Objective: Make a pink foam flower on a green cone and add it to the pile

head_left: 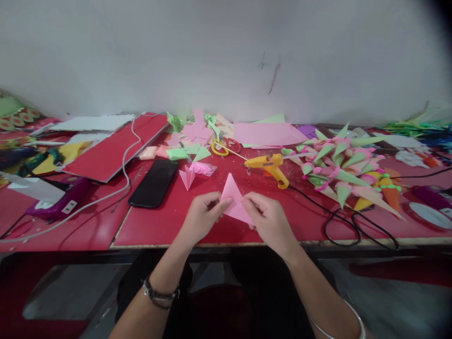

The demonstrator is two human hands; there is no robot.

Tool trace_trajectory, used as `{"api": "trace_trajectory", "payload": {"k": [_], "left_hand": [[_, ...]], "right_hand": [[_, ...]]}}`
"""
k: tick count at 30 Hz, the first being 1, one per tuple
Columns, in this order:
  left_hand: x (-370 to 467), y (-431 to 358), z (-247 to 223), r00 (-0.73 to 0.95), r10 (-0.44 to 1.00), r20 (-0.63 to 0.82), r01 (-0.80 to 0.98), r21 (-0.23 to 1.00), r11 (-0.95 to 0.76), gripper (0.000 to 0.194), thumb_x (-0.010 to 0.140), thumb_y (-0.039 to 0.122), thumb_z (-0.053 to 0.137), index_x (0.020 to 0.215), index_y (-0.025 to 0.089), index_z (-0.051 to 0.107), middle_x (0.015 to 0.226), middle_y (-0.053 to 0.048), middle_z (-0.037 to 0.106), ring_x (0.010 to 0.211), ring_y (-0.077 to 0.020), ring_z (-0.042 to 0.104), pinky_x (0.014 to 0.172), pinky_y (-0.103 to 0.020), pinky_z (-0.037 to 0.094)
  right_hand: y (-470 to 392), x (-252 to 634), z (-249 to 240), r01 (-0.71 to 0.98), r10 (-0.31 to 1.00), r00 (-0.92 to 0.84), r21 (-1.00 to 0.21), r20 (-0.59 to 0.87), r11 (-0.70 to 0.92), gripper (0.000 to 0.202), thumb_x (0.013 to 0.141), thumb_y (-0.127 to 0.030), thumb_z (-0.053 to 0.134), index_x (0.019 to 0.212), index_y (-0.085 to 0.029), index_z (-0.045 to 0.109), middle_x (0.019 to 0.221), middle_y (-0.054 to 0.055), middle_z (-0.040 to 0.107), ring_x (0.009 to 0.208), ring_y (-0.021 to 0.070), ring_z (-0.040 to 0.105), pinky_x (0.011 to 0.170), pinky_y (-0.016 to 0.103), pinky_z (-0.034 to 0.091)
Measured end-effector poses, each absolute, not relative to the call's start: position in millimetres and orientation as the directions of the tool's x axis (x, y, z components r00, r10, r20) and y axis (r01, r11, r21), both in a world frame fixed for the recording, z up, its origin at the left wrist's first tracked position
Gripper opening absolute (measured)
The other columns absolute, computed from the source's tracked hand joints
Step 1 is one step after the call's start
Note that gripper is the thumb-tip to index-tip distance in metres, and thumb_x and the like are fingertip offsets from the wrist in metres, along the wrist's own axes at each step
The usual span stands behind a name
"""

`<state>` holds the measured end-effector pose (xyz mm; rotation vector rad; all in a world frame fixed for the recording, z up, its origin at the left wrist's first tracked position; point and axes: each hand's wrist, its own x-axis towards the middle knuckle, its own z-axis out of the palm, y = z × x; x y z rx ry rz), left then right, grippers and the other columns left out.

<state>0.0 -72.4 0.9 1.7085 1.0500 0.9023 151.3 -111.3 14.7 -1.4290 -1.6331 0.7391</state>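
Note:
A folded pink paper triangle (233, 200) is held point-up above the red table's near edge. My left hand (205, 213) pinches its left side, thumb on the front face. On the opposite side, my right hand (266, 216) grips the paper between thumb and fingers. Just beyond my hands lies a yellow glue gun (268, 165), its nozzle pointing left. A small pleated pink paper piece (187, 177) rests beyond my left hand, beside a pink bundle (202, 169) in clear plastic. The fingers behind the paper are partly hidden.
A black phone (154, 183) lies left of my hands. Scissors with yellow and red handles (221, 148) sit among paper scraps at the back. Paper cones (341, 165) are heaped to the right, near the gun's black cord (326, 214). A white cable (124, 162) crosses the left side.

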Motion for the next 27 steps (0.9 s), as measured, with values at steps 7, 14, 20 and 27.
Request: {"api": "trace_trajectory", "payload": {"k": [7,14,20,27], "left_hand": [[0.3,-73.7,1.5,0.515,0.846,0.137,0.292,0.900,-0.323,0.030,0.082,0.036,0.044,0.062,0.014,0.048,0.051,0.006,0.038,0.049,-0.0058,0.036,0.046,-0.018,0.027],[0.7,-75.4,1.7,0.497,0.860,0.113,0.210,0.946,-0.246,0.037,0.081,0.037,0.045,0.052,0.014,0.042,0.042,0.007,0.036,0.041,-0.0042,0.033,0.043,-0.017,0.025],[-1.9,-74.3,7.3,0.512,0.847,0.145,0.125,0.963,-0.241,0.034,0.079,0.028,0.048,0.049,0.014,0.040,0.047,0.006,0.037,0.046,-0.0041,0.034,0.047,-0.017,0.027],[-5.4,-72.5,2.2,0.387,0.915,0.116,-0.021,0.993,-0.117,0.034,0.077,0.024,0.047,0.046,0.015,0.036,0.043,0.007,0.030,0.042,-0.0040,0.024,0.042,-0.018,0.021]], "right_hand": [[-109.7,151.9,15.1,0.473,0.986,-0.089,-0.864,0.144,0.169,0.027,0.083,-0.030,0.040,0.059,-0.018,0.039,0.052,-0.005,0.037,0.049,0.0081,0.039,0.045,0.020,0.027],[-111.1,151.0,13.0,0.542,0.969,0.040,-0.820,0.244,0.185,0.036,0.083,-0.033,0.042,0.054,-0.018,0.027,0.050,-0.006,0.024,0.047,0.0065,0.028,0.044,0.021,0.021],[-110.3,153.5,11.1,0.530,0.966,0.066,-0.829,0.250,0.179,0.037,0.081,-0.031,0.044,0.052,-0.019,0.025,0.049,-0.006,0.021,0.046,0.0067,0.025,0.043,0.021,0.020],[-114.9,147.3,10.8,0.301,0.916,-0.032,-0.870,0.399,0.389,0.044,0.077,-0.024,0.052,0.118,-0.026,0.034,0.102,0.004,0.049,0.083,0.0141,0.052,0.075,0.027,0.044]]}}
